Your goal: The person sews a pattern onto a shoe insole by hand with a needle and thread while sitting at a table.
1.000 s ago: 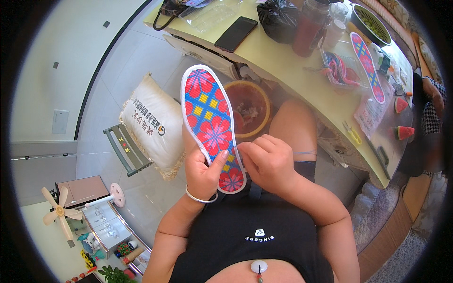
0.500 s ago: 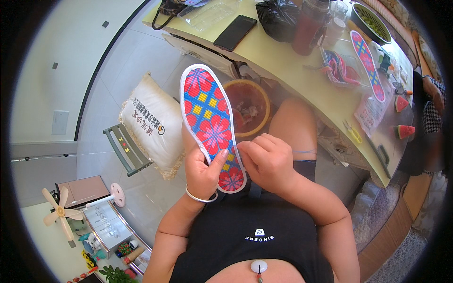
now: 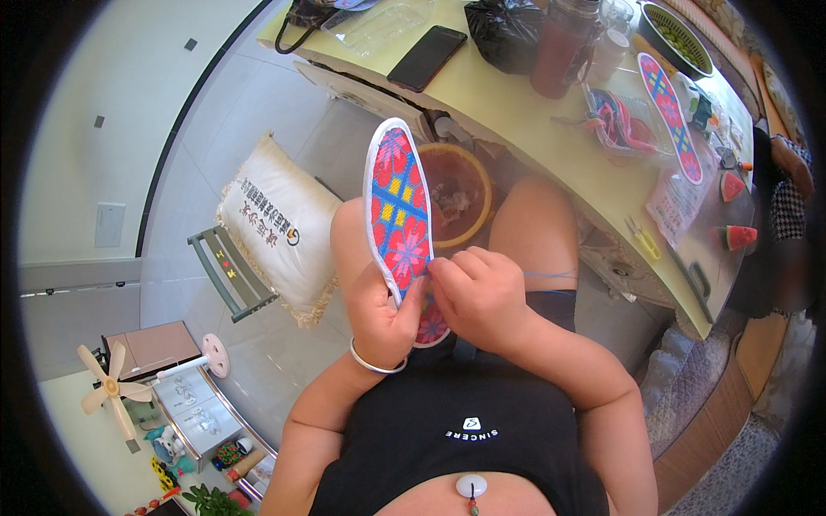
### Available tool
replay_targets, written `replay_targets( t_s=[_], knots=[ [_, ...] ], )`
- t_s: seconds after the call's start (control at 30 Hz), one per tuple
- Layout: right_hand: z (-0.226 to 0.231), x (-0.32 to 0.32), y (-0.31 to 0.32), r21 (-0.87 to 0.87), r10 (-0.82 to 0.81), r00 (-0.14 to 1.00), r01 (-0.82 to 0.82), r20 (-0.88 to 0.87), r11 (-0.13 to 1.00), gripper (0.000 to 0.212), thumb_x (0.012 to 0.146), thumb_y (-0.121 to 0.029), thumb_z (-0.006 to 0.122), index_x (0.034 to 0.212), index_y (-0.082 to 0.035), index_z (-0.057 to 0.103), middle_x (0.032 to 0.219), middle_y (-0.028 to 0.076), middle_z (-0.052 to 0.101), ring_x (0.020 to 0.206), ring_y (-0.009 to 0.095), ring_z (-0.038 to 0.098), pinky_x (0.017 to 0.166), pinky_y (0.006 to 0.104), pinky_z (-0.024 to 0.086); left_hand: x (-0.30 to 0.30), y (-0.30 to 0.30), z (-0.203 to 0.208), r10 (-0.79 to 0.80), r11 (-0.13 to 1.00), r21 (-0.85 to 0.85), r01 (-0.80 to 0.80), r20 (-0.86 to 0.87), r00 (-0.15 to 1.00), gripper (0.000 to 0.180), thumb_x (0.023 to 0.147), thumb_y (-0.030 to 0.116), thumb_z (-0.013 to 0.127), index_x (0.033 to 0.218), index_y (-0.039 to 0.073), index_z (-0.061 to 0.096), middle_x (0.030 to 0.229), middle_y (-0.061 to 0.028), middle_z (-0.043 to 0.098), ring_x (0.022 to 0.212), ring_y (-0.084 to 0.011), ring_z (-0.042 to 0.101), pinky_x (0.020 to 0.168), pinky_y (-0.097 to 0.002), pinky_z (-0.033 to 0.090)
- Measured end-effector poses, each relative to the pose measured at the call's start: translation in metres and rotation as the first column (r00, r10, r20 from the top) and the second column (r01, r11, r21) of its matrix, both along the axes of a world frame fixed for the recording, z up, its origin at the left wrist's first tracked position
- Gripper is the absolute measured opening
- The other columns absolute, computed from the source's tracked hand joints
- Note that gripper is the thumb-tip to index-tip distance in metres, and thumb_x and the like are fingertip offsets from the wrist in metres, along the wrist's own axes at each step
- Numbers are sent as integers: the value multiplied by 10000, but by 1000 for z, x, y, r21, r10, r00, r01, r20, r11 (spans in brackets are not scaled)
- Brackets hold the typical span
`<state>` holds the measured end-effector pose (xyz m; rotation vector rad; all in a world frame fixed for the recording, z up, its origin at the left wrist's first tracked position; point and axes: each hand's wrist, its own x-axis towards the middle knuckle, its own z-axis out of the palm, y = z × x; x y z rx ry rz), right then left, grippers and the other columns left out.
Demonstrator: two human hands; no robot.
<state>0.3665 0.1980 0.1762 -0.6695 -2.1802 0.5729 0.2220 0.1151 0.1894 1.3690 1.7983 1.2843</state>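
Table (image 3: 508, 120), one, pale yellow: runs from eleven o'clock to past three around the held insole (image 3: 400, 215), twelve read as straight ahead.

Chair (image 3: 231, 279), one, green frame: between eight and nine.

Cushion (image 3: 280, 228), one, cream, fringed: at nine, beside the chair's frame.

Bucket (image 3: 487, 202), one, yellow rim: at two to three, beyond the held insole, which hides its left part.

Held insole, one, red and pink flowers, blue bands, yellow squares, white edging: up in the air, carried by its lower half. Long axis slants from just short of twelve to just short of six; the free end points away, the other end back toward the black shirt (image 3: 465, 413). Patterned face uppermost, tilted.

Second insole (image 3: 669, 112), one, like pattern: on the table at two, long axis eleven to five.

Left hand (image 3: 381, 314): clamped on the lower left edge, thumb across the pattern.

Right hand (image 3: 477, 288): fingertips drawn together at the right edge, near the left thumb; what they pinch I cannot tell.

Phone (image 3: 428, 58), one, dark: on the table at twelve.

Scissors (image 3: 650, 248), one pair, yellow handles: at three.

Bracelet (image 3: 372, 365), one, white: left wrist.

Thread (image 3: 551, 275), blue, thin: across the right thigh (image 3: 538, 224).
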Motion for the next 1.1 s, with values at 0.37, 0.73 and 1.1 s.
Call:
replay_targets(
  t_s=[0.37, 0.73, 1.1],
  knots=[
    [-1, -4, 1, -113, -7, 1000, 10, 26, 993, 111, 747, -37, 717, 808, -51, 625, 732, 85, 620, 667, 262, 610, 580, 336, 484, -3, -2, -7, 58, 998, -29, -52, 218, 974, 330, 887, 0, 645, 1209, -38, 583, 1184, -100, 646, 1086, -188, 605, 989, -325, 439],
    [-10, -3, 10, -779, -303, 812, -573, -499, -254, 117, 894, -128, 697, 937, -19, 695, 814, 21, 663, 688, 82, 534, 634, 232, 427, -14, 9, 2, -64, 998, 52, 39, 706, 706, 317, 894, -33, 616, 1209, -22, 592, 1157, -113, 670, 1089, -217, 632, 983, -359, 478],
    [-15, 11, 40, -789, -507, 702, -610, -500, -68, 92, 939, -154, 616, 921, -66, 639, 877, 5, 625, 796, 92, 550, 633, 224, 405, -16, 8, 9, -148, 986, 166, 11, 844, 515, 410, 882, -2, 645, 1276, -53, 544, 1219, -138, 645, 1127, -234, 614, 1020, -380, 449]
  ],
)
